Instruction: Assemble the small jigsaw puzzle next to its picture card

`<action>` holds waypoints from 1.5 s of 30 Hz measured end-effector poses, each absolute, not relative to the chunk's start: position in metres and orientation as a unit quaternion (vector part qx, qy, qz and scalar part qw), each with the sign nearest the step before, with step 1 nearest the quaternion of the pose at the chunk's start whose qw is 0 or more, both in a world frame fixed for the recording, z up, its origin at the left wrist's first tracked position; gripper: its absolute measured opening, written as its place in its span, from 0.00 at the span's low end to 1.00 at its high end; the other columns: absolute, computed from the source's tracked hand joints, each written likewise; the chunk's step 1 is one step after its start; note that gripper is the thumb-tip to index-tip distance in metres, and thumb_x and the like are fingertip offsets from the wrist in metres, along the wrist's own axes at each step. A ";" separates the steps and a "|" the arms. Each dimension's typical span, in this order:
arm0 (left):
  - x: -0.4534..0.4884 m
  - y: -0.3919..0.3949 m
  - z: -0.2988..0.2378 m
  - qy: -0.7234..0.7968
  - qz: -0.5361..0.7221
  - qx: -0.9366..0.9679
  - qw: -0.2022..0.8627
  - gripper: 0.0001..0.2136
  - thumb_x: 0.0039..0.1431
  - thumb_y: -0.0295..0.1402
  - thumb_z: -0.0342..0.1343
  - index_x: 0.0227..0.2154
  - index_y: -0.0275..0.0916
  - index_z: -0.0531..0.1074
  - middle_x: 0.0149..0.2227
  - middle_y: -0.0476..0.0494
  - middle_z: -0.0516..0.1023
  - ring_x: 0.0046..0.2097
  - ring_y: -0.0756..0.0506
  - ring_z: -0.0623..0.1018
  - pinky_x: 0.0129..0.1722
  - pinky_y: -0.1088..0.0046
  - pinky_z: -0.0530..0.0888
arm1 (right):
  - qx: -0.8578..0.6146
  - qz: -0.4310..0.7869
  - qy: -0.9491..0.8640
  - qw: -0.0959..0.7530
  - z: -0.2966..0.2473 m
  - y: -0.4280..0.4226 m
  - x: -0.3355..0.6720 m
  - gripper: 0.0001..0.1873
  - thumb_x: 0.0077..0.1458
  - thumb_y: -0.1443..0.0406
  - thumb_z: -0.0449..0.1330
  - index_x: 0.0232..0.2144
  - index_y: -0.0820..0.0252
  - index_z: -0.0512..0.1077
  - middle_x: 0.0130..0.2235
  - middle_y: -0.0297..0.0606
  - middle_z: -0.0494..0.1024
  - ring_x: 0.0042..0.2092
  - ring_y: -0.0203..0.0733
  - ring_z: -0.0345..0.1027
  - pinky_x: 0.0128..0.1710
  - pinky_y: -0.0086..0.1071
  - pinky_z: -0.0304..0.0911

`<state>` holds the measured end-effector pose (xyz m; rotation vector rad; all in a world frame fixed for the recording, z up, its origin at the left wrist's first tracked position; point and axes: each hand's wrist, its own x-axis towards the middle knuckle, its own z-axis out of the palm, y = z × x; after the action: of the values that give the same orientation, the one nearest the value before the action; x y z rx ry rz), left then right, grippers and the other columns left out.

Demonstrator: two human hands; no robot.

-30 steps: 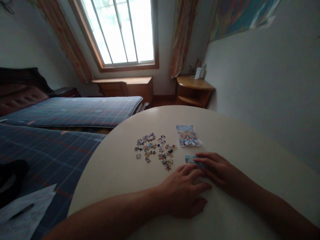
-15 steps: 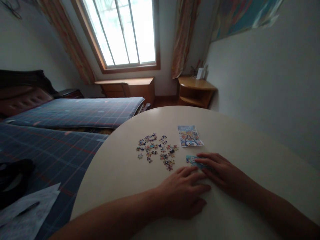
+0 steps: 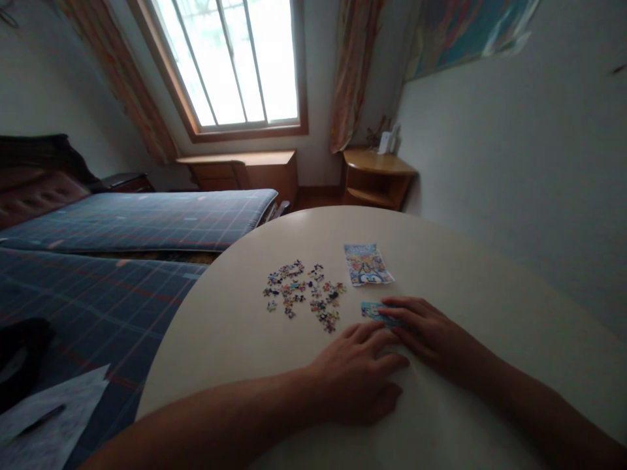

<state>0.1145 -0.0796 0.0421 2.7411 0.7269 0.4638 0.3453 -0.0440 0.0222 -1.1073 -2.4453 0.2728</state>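
My read: step in hand is prob. joining or squaring up pcs in the blue puzzle section (image 3: 370,309), which lies on the tabletop (image 3: 230,343) partly under my R grip (image 3: 426,331); only its left end shows, so can't tell how many pcs are joined; next move, I'd judge, calls for steadying that section w/ one side while the other seats a pc or goes for a fresh one among the loose puzzle pcs (image 3: 299,298), scattered to its left, mostly a bit farther off; a hard shove could pop whatever's joined.

R grip: palm down, fingers reaching left, tips resting over the section; thumb hidden, so can't tell if it's pinching or just pressing; L grip (image 3: 357,375): palm down just beside it, thumb & index clearly apart, other fingers bent; tips are near the section's near edge, but whether any touch it I can't make out, & I see no pc in there; the two nearly meet at the fingertips, poss. touching; printed sheet (image 3: 368,264) lies just beyond the section, touched by neither, prob. usable as my ref. pic.
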 end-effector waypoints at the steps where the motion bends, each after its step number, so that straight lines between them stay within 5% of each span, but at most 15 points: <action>1: 0.115 -0.079 0.042 0.252 0.161 0.945 0.133 0.17 0.62 0.37 0.53 0.53 0.39 0.68 0.60 0.39 0.67 0.64 0.38 0.62 0.64 0.59 0.61 | -0.401 0.100 -0.883 0.221 0.022 -0.044 0.345 0.17 0.64 0.62 0.53 0.54 0.51 0.71 0.55 0.44 0.74 0.56 0.50 0.68 0.55 0.48 0.67; 20: 0.122 -0.079 0.039 0.257 0.173 0.944 0.110 0.18 0.61 0.37 0.54 0.52 0.38 0.69 0.55 0.39 0.69 0.59 0.38 0.66 0.61 0.60 0.63 | -0.391 0.096 -0.887 0.225 0.023 -0.044 0.346 0.17 0.64 0.62 0.54 0.53 0.52 0.72 0.55 0.44 0.74 0.55 0.51 0.69 0.55 0.48 0.68; 45: 0.111 -0.080 0.040 0.236 0.162 0.952 0.106 0.19 0.66 0.39 0.51 0.56 0.37 0.68 0.61 0.38 0.67 0.65 0.39 0.62 0.65 0.62 0.59 | -0.377 0.071 -0.896 0.222 0.021 -0.037 0.347 0.17 0.63 0.62 0.53 0.53 0.52 0.73 0.53 0.45 0.76 0.54 0.51 0.71 0.52 0.48 0.70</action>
<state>0.1114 -0.0797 0.0397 2.8052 0.6955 0.4787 0.3470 -0.0374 0.0208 -1.0427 -2.4755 0.1965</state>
